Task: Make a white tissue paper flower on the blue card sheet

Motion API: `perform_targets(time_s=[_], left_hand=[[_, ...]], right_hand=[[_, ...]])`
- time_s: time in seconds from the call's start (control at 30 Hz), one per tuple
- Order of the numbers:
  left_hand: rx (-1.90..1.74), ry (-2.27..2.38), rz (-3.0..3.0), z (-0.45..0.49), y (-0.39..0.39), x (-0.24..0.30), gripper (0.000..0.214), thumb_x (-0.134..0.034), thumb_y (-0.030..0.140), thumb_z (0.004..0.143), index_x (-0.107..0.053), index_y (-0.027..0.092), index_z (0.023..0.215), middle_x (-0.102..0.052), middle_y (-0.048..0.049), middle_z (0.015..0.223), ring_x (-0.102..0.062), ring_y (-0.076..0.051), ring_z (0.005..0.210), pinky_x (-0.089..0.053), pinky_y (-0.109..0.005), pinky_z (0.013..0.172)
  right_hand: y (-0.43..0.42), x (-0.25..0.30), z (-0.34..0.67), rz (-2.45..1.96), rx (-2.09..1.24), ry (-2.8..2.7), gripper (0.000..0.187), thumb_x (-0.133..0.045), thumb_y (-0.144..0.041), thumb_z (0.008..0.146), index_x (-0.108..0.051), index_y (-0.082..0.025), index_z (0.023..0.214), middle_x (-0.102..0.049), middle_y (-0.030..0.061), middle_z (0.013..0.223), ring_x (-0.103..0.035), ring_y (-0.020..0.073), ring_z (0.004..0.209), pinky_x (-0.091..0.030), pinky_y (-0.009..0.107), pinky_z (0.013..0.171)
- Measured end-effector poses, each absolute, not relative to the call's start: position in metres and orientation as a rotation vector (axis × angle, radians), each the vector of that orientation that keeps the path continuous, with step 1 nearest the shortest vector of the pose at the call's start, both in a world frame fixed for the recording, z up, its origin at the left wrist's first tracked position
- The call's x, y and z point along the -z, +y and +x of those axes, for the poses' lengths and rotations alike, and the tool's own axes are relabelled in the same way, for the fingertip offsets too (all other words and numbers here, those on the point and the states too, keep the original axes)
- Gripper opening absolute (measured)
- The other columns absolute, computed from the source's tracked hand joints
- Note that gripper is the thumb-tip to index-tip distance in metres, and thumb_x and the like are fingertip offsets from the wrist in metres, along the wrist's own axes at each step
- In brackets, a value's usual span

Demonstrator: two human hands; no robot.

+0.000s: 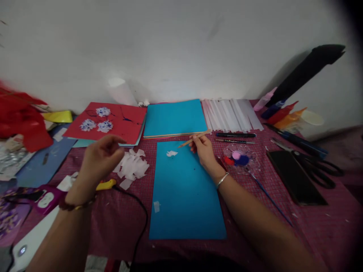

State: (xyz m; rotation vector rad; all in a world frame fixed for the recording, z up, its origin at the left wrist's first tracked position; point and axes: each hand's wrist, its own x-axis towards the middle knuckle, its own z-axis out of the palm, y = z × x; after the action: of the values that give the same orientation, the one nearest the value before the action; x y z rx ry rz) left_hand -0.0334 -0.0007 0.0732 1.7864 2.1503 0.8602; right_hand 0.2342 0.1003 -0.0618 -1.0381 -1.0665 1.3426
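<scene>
My right hand (pixel 204 151) grips a wooden pencil (pixel 185 143), its tip over the upper part of a blue sheet of paper (pixel 187 196). A small white paper clump (pixel 171 153) sits on the sheet just left of that tip. A small white paper square (pixel 157 206) lies near the sheet's lower left edge. My left hand (pixel 102 156) hovers beside a pile of white paper squares (pixel 132 166), its fingers curled with a gap between thumb and forefinger; nothing shows in it.
Behind lie a red sheet with white-and-blue blossoms (pixel 124 117), stacked coloured paper (pixel 176 117) and white strips (pixel 231 115). On the right are a paint palette (pixel 252 166), a paintbrush (pixel 269 198), scissors (pixel 317 166) and paint bottles (pixel 283 113). A black cord (pixel 146 211) crosses the cloth.
</scene>
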Motion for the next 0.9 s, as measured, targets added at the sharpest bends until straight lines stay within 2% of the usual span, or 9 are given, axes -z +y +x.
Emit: perform_targets(time_s=[0.13, 0.33, 0.43, 0.53, 0.6, 0.67, 0.7, 0.77, 0.9], left_hand=[[-0.659, 2.091, 1.971, -0.054, -0.03, -0.036, 0.017, -0.055, 0.036, 0.075, -0.063, 0.021, 0.077, -0.06, -0.0008, 0.074, -0.058, -0.018, 0.072, -0.044, -0.029, 0.066], [-0.612, 2.199, 2.009, -0.06, -0.029, -0.014, 0.019, -0.05, 0.032, 0.081, -0.062, 0.021, 0.071, -0.061, -0.0022, 0.076, -0.058, -0.019, 0.075, -0.044, -0.029, 0.07], [-0.502, 2.09, 2.134, -0.056, -0.002, -0.014, 0.02, -0.048, 0.029, 0.081, -0.065, 0.019, 0.083, -0.064, -0.0058, 0.085, -0.058, -0.021, 0.084, -0.043, -0.032, 0.077], [-0.22, 1.965, 2.303, -0.053, 0.033, -0.01, 0.031, -0.045, 0.023, 0.079, -0.064, 0.015, 0.102, -0.062, -0.0108, 0.093, -0.056, -0.024, 0.088, -0.042, -0.036, 0.081], [-0.053, 1.911, 2.325, -0.055, 0.052, -0.006, 0.028, -0.045, 0.023, 0.077, -0.066, 0.016, 0.094, -0.06, -0.01, 0.084, -0.056, -0.024, 0.082, -0.042, -0.036, 0.076], [0.011, 1.82, 2.285, -0.06, 0.066, -0.003, 0.019, -0.047, 0.025, 0.073, -0.064, 0.018, 0.07, -0.056, -0.0071, 0.072, -0.054, -0.022, 0.072, -0.041, -0.033, 0.069], [0.012, 1.774, 2.265, -0.063, 0.07, -0.002, 0.017, -0.047, 0.024, 0.072, -0.059, 0.018, 0.062, -0.055, -0.0058, 0.068, -0.053, -0.021, 0.068, -0.04, -0.032, 0.066], [-0.083, 1.728, 2.207, -0.068, 0.072, -0.006, 0.015, -0.047, 0.024, 0.069, -0.053, 0.019, 0.057, -0.053, -0.004, 0.065, -0.052, -0.019, 0.063, -0.038, -0.03, 0.061], [-0.579, 1.633, 1.801, -0.058, 0.051, -0.028, 0.015, -0.052, 0.034, 0.074, -0.052, 0.02, 0.07, -0.049, 0.0023, 0.065, -0.047, -0.014, 0.058, -0.036, -0.025, 0.054]], right_hand=[[0.1, 0.063, 0.234, -1.044, -1.347, -1.04, 0.029, -0.058, -0.045, 0.079, -0.06, -0.016, 0.083, -0.059, -0.0021, 0.058, -0.05, 0.0093, 0.044, -0.037, 0.02, 0.04], [0.1, 0.066, 0.232, -1.037, -1.343, -1.077, 0.029, -0.059, -0.045, 0.078, -0.061, -0.016, 0.083, -0.058, -0.0024, 0.057, -0.05, 0.0096, 0.043, -0.038, 0.021, 0.041], [0.097, 0.064, 0.231, -1.029, -1.317, -1.087, 0.029, -0.059, -0.044, 0.079, -0.061, -0.016, 0.084, -0.058, -0.0022, 0.058, -0.051, 0.0098, 0.045, -0.039, 0.022, 0.042], [0.095, 0.06, 0.231, -1.039, -1.294, -1.084, 0.028, -0.059, -0.044, 0.079, -0.061, -0.016, 0.083, -0.057, -0.0022, 0.058, -0.051, 0.0103, 0.046, -0.04, 0.022, 0.044], [0.095, 0.059, 0.232, -1.043, -1.291, -1.085, 0.029, -0.059, -0.044, 0.079, -0.061, -0.016, 0.084, -0.057, -0.0022, 0.058, -0.051, 0.0105, 0.045, -0.039, 0.023, 0.044], [0.096, 0.06, 0.233, -1.045, -1.292, -1.082, 0.03, -0.058, -0.045, 0.079, -0.061, -0.016, 0.085, -0.057, -0.0024, 0.058, -0.051, 0.0104, 0.045, -0.039, 0.023, 0.043], [0.096, 0.06, 0.234, -1.045, -1.292, -1.077, 0.03, -0.058, -0.045, 0.079, -0.061, -0.016, 0.085, -0.057, -0.0025, 0.058, -0.051, 0.0103, 0.045, -0.039, 0.022, 0.043], [0.097, 0.058, 0.235, -1.036, -1.296, -1.057, 0.03, -0.059, -0.045, 0.079, -0.061, -0.016, 0.085, -0.057, -0.0027, 0.057, -0.05, 0.0098, 0.045, -0.039, 0.022, 0.043], [0.095, 0.041, 0.234, -0.947, -1.327, -0.991, 0.028, -0.062, -0.043, 0.078, -0.06, -0.016, 0.084, -0.057, -0.0037, 0.056, -0.05, 0.0088, 0.044, -0.038, 0.021, 0.042]])
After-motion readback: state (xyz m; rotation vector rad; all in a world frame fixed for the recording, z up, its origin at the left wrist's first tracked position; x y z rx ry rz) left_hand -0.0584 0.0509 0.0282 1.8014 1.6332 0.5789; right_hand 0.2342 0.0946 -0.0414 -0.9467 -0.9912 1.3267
